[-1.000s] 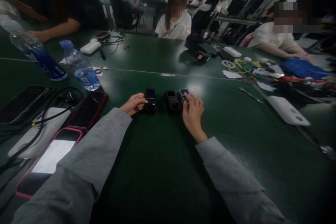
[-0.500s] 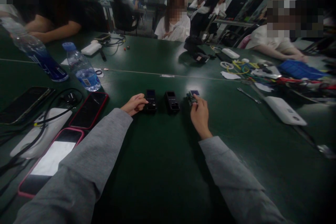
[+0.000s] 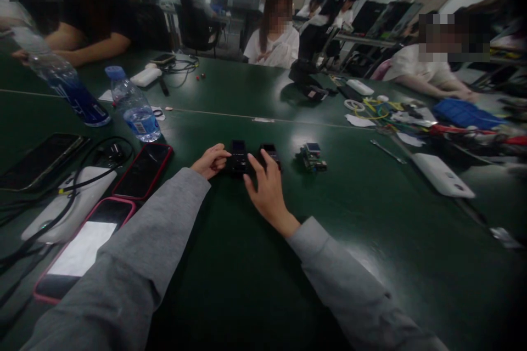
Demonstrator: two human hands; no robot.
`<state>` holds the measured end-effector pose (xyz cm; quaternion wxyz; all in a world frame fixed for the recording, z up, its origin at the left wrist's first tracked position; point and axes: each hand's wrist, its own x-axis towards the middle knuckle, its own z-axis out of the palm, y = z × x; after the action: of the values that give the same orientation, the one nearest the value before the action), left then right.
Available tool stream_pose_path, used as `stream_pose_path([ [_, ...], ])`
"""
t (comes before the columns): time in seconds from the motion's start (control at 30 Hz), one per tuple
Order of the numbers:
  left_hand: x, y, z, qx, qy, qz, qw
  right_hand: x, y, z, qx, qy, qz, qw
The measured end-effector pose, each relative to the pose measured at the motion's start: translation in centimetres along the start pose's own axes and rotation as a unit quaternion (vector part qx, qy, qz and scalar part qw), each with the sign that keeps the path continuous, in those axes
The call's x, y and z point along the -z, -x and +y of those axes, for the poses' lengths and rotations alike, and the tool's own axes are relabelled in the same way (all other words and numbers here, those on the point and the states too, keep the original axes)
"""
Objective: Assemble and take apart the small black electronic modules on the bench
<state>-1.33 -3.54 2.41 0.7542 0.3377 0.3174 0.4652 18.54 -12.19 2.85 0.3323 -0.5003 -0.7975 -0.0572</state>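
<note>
My left hand is closed in a loose pinch. Its forefinger reaches the left edge of a small black handheld device with a little screen, and whether anything sits in the curled fingers is hidden. With fingers spread, my right hand hovers between that device and a second black casing, covering most of the casing. I cannot tell whether it touches either one. To the right, a bare green circuit board with a small screen lies alone on the dark green table.
Two water bottles stand at the left. Several phones, cables and a white power bank lie below them. To the right are a wrench, another white power bank and a tangle of wires. Several people sit beyond the table.
My right hand has let go of the circuit board and moved left over the black devices, its fingers opening. The board stays on the table. My left hand has hardly moved.
</note>
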Motion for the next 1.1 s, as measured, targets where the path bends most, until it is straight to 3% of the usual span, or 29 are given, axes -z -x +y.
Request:
stream_pose_path([
  [0.1, 0.0, 0.0, 0.2, -0.004, 0.018, 0.017, 1.0, -2.1, -0.6, -2.1, -0.016, -0.03, -0.077, 0.996],
  [0.23, 0.0, 0.0, 0.3, 0.008, 0.04, 0.016, 0.999, -3.9, -1.6, -2.2, -0.06, -0.068, -0.107, 0.99],
  [0.53, 0.5, -0.2, 0.4, 0.001, 0.064, 0.027, 0.998, -3.4, -1.7, -2.3, -0.064, -0.096, -0.135, 0.984],
  [0.9, 0.2, -0.2, 0.4, 0.003, 0.044, 0.037, 0.998, -3.5, -1.5, -2.3, -0.075, -0.094, -0.129, 0.984],
  [1.1, 0.1, -0.2, 0.4, 0.0, 0.03, 0.063, 0.998, -2.9, -1.5, -2.3, -0.072, -0.135, -0.081, 0.985],
])
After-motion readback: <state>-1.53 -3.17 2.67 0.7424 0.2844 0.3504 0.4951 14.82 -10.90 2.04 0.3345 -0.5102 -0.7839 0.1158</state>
